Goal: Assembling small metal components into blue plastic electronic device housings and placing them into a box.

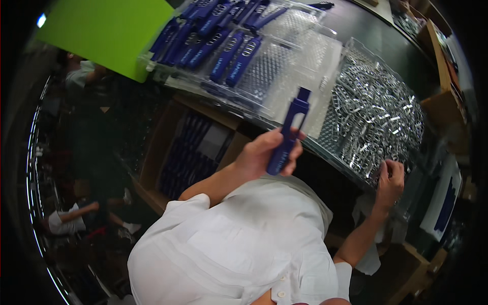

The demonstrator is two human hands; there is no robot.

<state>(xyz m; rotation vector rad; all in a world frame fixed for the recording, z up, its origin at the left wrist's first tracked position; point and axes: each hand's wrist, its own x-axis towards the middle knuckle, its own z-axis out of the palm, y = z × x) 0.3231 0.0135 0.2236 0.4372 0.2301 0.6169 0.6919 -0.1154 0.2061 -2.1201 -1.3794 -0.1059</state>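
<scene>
My left hand is closed around a long dark blue plastic casing, held upright at a tilt. An oblong pale opening shows in its upper half, and a narrow tab sticks out of its top end. At the near edge of a heap of small shiny metal parts, my right hand has its fingertips pinched together. Whatever lies between those fingertips is too small to make out. The metal parts fill a transparent tray. Several similar blue casings with ring-like metal pieces lie in a transparent box at the far left.
A bright green board stands at the far left. Under the table edge, an open cardboard box holds many blue casings. Wooden and cardboard boxes line the right side. Other people are off to the left.
</scene>
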